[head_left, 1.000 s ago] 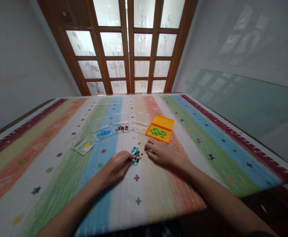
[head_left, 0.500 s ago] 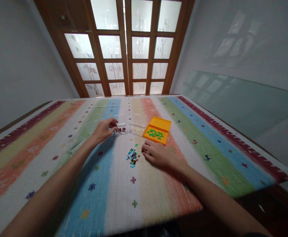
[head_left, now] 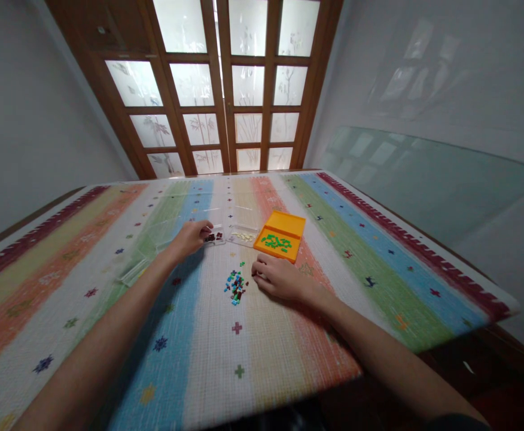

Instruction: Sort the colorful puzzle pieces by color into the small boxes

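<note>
Brown small pieces (head_left: 215, 237) in a clear plastic box (head_left: 219, 243) lie at the left hand (head_left: 192, 237); the right hand (head_left: 276, 276), loosely curled, rests beside the blue-green-brown loose pile (head_left: 237, 287) (whether either hand pinches something, I cannot tell).

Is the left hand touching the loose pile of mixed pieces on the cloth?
Apart. The head view shows a stretch of tablecloth between the left hand, over by the brown pieces, and the loose pile.

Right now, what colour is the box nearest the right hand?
The box is yellow-orange, shown in the head view.
</note>
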The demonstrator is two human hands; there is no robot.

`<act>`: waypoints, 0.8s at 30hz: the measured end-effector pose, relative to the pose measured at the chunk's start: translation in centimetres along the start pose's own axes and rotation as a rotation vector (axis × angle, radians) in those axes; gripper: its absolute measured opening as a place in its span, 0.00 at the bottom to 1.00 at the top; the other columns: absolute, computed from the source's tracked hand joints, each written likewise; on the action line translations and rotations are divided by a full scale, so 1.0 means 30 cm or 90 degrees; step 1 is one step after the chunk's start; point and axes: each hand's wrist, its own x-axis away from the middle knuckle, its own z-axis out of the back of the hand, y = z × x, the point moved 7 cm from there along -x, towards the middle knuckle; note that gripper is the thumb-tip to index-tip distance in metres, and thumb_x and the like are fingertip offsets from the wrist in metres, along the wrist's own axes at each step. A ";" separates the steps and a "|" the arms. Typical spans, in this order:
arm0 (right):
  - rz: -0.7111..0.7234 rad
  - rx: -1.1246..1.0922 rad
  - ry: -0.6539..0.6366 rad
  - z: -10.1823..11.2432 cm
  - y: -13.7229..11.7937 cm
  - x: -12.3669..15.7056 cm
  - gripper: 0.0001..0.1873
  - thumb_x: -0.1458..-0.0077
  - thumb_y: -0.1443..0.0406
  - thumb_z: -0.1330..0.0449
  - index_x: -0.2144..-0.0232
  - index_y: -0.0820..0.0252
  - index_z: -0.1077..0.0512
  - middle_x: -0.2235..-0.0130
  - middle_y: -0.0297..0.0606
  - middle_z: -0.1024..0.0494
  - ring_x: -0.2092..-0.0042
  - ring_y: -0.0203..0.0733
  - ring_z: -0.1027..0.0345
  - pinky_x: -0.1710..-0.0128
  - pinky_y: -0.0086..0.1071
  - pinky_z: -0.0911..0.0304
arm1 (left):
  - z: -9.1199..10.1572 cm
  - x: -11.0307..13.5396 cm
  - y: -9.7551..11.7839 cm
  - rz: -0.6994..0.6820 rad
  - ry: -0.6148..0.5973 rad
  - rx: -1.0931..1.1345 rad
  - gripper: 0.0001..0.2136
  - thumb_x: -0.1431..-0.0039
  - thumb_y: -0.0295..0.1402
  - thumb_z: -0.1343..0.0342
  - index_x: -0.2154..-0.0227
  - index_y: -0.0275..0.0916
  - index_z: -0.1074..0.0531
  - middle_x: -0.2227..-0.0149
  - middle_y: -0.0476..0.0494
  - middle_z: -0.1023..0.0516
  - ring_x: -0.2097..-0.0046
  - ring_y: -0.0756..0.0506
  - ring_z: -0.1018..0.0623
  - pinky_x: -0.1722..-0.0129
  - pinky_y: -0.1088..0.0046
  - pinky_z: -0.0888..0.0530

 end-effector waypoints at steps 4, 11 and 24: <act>0.000 -0.008 0.001 0.004 -0.002 0.000 0.07 0.36 0.69 0.48 0.63 0.60 0.29 0.59 0.44 0.27 0.64 0.40 0.37 0.66 0.32 0.47 | 0.021 0.005 0.013 -0.013 0.017 -0.065 0.10 0.43 0.31 0.48 0.63 0.40 0.22 0.66 0.41 0.17 0.61 0.41 0.19 0.57 0.66 0.25; -0.001 -0.008 -0.006 0.006 -0.004 0.001 0.07 0.36 0.69 0.48 0.63 0.61 0.30 0.59 0.44 0.27 0.64 0.40 0.36 0.66 0.32 0.47 | 0.089 0.079 0.107 -0.056 0.035 -0.090 0.14 0.42 0.28 0.51 0.57 0.41 0.22 0.62 0.43 0.17 0.60 0.42 0.20 0.56 0.68 0.25; -0.002 -0.011 -0.001 0.007 -0.003 -0.001 0.07 0.37 0.70 0.47 0.63 0.61 0.28 0.60 0.43 0.27 0.63 0.40 0.36 0.65 0.32 0.46 | -0.088 0.350 0.277 -0.164 -0.170 0.016 0.10 0.35 0.34 0.48 0.58 0.38 0.24 0.65 0.44 0.22 0.66 0.47 0.24 0.62 0.71 0.27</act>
